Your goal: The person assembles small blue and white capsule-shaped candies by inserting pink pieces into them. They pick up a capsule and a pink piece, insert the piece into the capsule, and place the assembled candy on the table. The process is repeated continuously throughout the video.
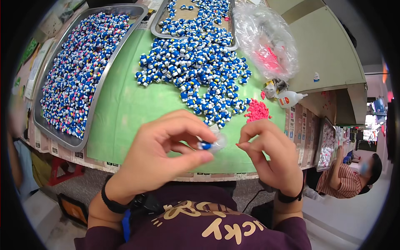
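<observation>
My left hand point(164, 148) pinches a small blue-and-white plastic piece point(204, 145) between thumb and fingers, above the front of the green table cover point(121, 104). Against it, at the fingertips, is a rounded translucent whitish object point(219, 142) whose kind I cannot make out. Just to the right, my right hand point(271, 152) is closed in a pinch on a tiny pink piece point(238, 145), apart from the left hand. Beyond my hands lie a large loose heap of blue-and-white pieces point(196, 66) and a small pile of pink pieces point(257, 111).
A metal tray point(89, 121) full of blue, white and pink pieces stands at left; another tray point(156, 29) is at the back. A clear bag point(271, 25) of pink pieces and a white squeeze bottle point(289, 99) are at right, by a cabinet point(329, 50). A person point(341, 179) sits far right.
</observation>
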`<act>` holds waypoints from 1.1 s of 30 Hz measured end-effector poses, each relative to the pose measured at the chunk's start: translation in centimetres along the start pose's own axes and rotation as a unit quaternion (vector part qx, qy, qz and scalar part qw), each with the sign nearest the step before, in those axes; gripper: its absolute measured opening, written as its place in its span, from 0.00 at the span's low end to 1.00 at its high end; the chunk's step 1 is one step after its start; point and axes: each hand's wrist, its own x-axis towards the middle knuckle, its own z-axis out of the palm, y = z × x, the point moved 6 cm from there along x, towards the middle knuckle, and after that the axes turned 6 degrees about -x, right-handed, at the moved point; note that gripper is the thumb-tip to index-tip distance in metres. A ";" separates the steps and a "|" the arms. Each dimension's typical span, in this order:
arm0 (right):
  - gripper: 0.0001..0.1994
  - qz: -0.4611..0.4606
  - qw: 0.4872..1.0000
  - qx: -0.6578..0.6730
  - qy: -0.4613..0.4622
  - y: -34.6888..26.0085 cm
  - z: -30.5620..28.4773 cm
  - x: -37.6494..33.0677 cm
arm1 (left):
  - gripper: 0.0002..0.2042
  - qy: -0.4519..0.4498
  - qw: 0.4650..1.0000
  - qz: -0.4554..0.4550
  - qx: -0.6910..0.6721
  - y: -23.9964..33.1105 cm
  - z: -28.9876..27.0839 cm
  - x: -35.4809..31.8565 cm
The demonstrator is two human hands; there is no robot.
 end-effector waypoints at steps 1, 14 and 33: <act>0.10 0.000 0.999 -0.030 -0.026 0.4 0.4 0.1 | 0.12 0.030 0.999 0.006 0.011 -0.1 -0.7 -0.2; 0.10 -0.014 0.988 -0.124 -0.087 0.1 1.9 2.0 | 0.11 0.095 0.994 0.039 -0.021 -0.2 -4.0 -0.9; 0.11 0.019 0.960 0.158 0.230 -1.3 0.1 1.2 | 0.12 0.070 0.989 0.032 -0.126 0.2 0.7 1.3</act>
